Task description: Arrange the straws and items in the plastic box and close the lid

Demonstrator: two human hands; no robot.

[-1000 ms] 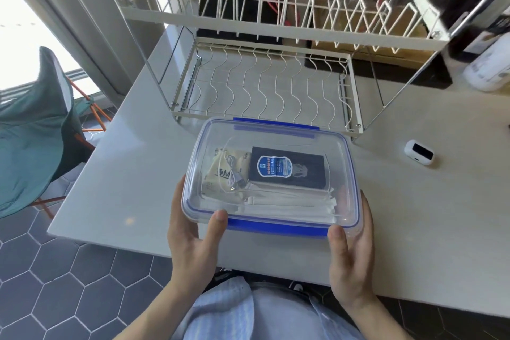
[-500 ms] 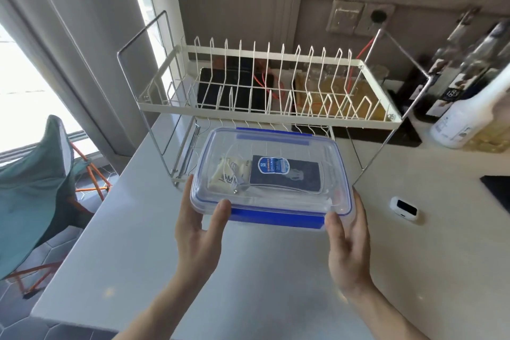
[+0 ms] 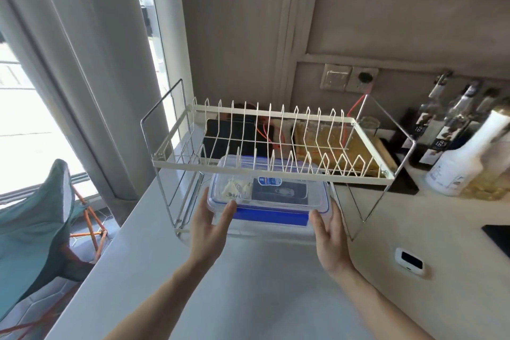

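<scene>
The clear plastic box point(image 3: 317, 201) with blue clips has its lid on and sits in the lower tier of the white wire dish rack point(image 3: 176, 167), its far half under the upper tier. Inside I see a dark card packet point(image 3: 278, 192) and a pale pouch point(image 3: 237, 190); the straws are not clear from here. My left hand point(image 3: 211, 225) grips the box's near left corner, thumb on the lid. My right hand point(image 3: 329, 229) is pressed against the near right corner, fingers extended.
The rack stands at the back of the pale counter point(image 3: 262, 284). A small white device point(image 3: 409, 261) lies at the right. A white bottle point(image 3: 463, 157) and dark bottles point(image 3: 430, 124) stand at the far right. A teal folding chair point(image 3: 33, 229) stands off the counter's left edge.
Both hands carried the closed box away from me, from the counter's near edge into the rack's lower tier. The view tilted up toward the wall.
</scene>
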